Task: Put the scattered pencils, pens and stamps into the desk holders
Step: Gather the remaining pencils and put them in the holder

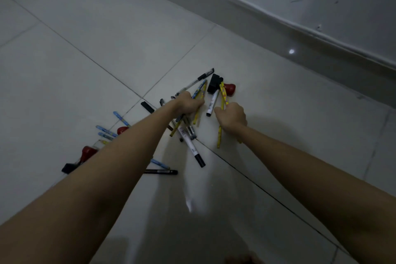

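Pale floor tiles (107, 34) carry the whole scatter, with a white cable (246, 0) running along the dim wall behind. Light is poor and the small things blur together, so some pens and pencils cannot be told apart; the left forearm hides part of the near group, covering much of a red stamp (87, 152) and a black stamp (68, 168). No holder shows anywhere. The left hand (188, 104) is curled round a bundle of pens and pencils (184, 126) whose ends splay out above and below the fist. The right hand (232, 117) grips yellow pencils (224, 94), their tips reaching beside a black stamp block (214, 83) and a second red stamp (230, 89). Blue pencils (105, 130) lie on the floor, left of the arm.
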